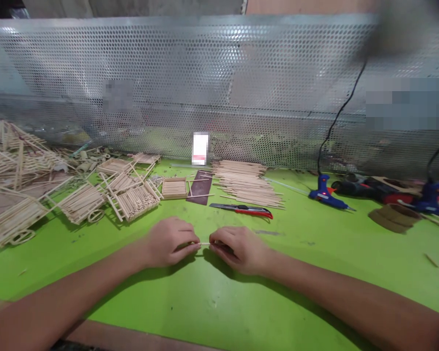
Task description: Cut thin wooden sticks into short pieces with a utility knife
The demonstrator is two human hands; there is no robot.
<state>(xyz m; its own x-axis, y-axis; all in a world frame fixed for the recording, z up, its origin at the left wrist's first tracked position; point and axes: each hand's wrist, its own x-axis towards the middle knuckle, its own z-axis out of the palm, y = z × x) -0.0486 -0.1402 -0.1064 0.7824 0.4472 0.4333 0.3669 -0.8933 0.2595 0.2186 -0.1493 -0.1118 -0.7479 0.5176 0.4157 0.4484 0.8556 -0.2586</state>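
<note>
Over the green work table (219,292), my left hand (168,241) and my right hand (237,249) face each other with their fingers curled. Both pinch a thin wooden stick (205,243), and only a short piece of it shows between them. The rest is hidden by my fingers. Just beyond my hands lies a utility knife (241,211) with a red and black handle. Beyond it is a loose pile of wooden sticks (247,184).
Small stick-built cart frames (82,203) and stick structures crowd the left of the table. A dark mat (199,187) lies beside a stick bundle. Several blue glue guns (325,193) with black cords, and a black and red tool, sit at the right, before a perforated metal sheet (168,63).
</note>
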